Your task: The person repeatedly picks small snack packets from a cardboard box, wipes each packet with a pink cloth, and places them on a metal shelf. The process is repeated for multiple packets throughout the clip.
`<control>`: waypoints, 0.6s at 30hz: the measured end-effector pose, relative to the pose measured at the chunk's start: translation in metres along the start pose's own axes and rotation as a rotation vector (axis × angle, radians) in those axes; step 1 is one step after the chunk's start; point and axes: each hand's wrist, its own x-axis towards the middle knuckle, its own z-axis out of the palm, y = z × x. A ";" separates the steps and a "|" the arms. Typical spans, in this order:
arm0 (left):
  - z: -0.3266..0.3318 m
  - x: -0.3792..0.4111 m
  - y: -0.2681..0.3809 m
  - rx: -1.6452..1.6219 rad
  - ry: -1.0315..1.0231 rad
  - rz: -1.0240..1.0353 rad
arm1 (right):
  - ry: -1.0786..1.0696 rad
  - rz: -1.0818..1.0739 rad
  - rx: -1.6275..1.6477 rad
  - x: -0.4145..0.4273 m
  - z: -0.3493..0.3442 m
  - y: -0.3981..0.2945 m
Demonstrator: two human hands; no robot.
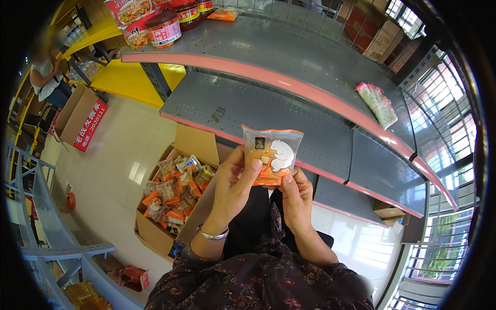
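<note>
A small snack packet (273, 157), clear and orange with a white bear printed on it, is held upright in front of me. My left hand (234, 180) pinches its left edge, thumb on the front; a silver bangle circles that wrist. My right hand (296, 192) grips the packet's lower right corner between thumb and fingers. Below and left, an open cardboard box (197, 135) stands on the floor, holding many similar small packets (168, 192), mostly with orange ends. The fingers behind the packet are partly hidden.
Grey metal shelves (255, 104) with pink edge strips stand ahead. On the upper one are noodle tubs (133, 19), jars (163, 30) and a green-and-pink packet (376, 104). A person (48, 77) is far left near another carton (77, 114). A blue-grey rack (69, 246) stands lower left.
</note>
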 end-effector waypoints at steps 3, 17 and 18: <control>-0.003 -0.001 0.000 0.076 0.013 0.008 | -0.036 0.000 -0.110 -0.002 -0.004 -0.003; -0.006 -0.002 0.007 0.271 -0.016 0.031 | 0.010 -0.175 -0.004 0.000 -0.004 -0.005; -0.005 -0.003 0.008 0.308 -0.040 0.020 | 0.018 -0.165 -0.031 0.000 -0.006 -0.006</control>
